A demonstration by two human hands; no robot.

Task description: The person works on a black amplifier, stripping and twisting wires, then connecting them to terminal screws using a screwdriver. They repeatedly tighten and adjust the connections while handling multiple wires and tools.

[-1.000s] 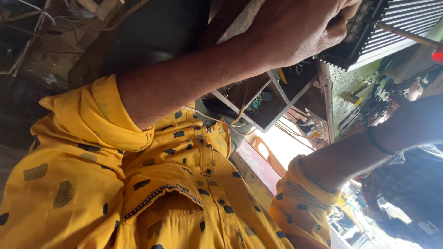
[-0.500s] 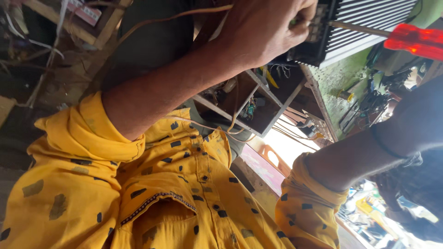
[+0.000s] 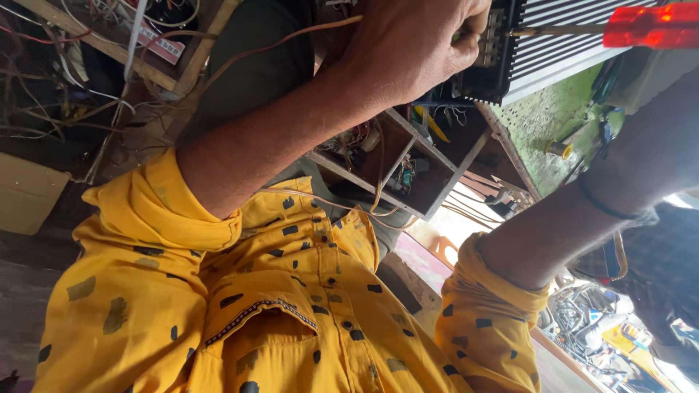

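My left hand [image 3: 411, 47] is at the top centre, its fingers curled around the end of a black finned metal device [image 3: 561, 44], by its terminal strip. A screwdriver with a red translucent handle [image 3: 648, 25] lies across the top right, and its shaft reaches the device's terminals right beside my left fingers. My right hand [image 3: 659, 138] shows only as a shadowed wrist and back of the hand at the right edge, beyond a thin dark wristband. Its fingers are out of frame, so I cannot tell whether it holds the screwdriver. Both my arms wear rolled yellow spotted sleeves.
An open wooden box [image 3: 408, 171] holding wires and small electronic parts sits below the device. Loose wires [image 3: 80, 94] and wooden slats [image 3: 109, 47] fill the upper left. A green perforated panel [image 3: 546, 124] lies at right, with cluttered parts [image 3: 597, 327] at lower right.
The view has shifted, so my left hand and the device appear further right. The red screwdriver handle has come fully into view, its shaft now at the device's terminals.
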